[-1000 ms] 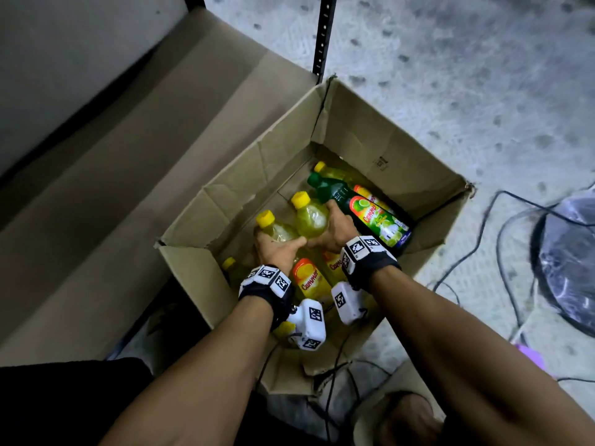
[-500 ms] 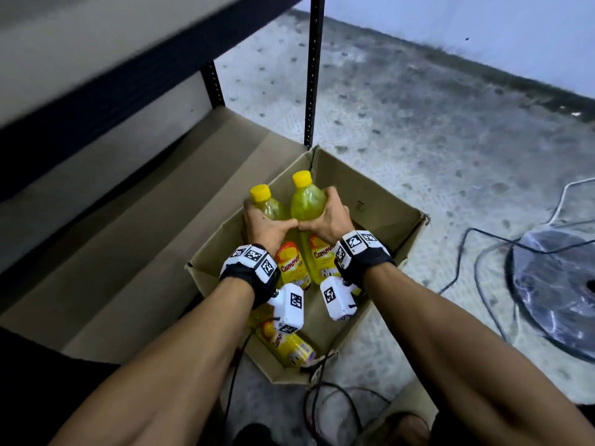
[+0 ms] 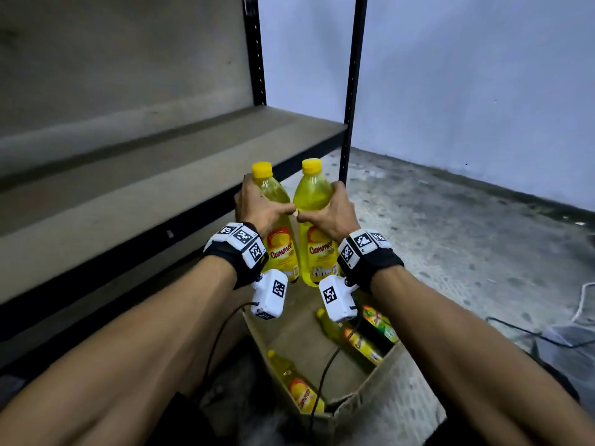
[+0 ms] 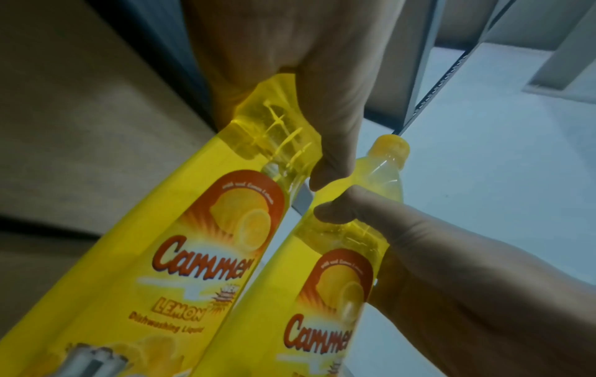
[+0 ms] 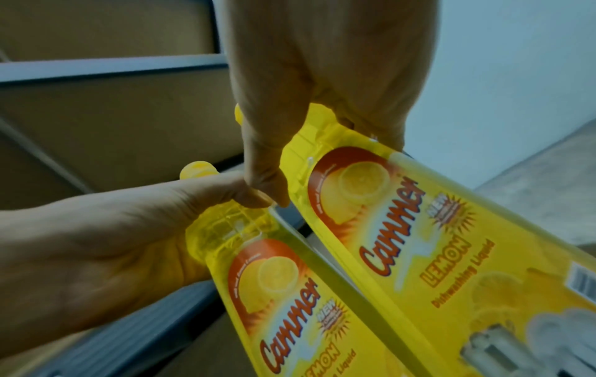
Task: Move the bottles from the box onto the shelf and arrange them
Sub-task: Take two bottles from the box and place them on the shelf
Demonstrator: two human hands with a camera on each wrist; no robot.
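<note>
Two yellow Cammer lemon dish-liquid bottles stand upright in the air above the box, side by side. My left hand [image 3: 257,207] grips the left bottle [image 3: 281,249] round its upper body. My right hand [image 3: 328,210] grips the right bottle [image 3: 317,249] the same way, thumbs almost touching. In the left wrist view my left hand [image 4: 322,107] wraps the left bottle [image 4: 180,255]; in the right wrist view my right hand [image 5: 290,142] wraps the right bottle [image 5: 435,242]. The bottles hang just in front of the shelf board [image 3: 135,188]. The cardboard box [image 3: 396,410] lies below.
Inside the box lie several more bottles: a yellow one [image 3: 296,384], another yellow one [image 3: 351,339] and a dark green one [image 3: 376,326]. A black shelf post [image 3: 352,91] stands right of the bottles. Cables [image 3: 547,339] trail on the concrete floor at right.
Both hands have lifted the two yellow bottles up out of the box toward the shelf's front edge. The head view has tilted up from the box to the shelf.
</note>
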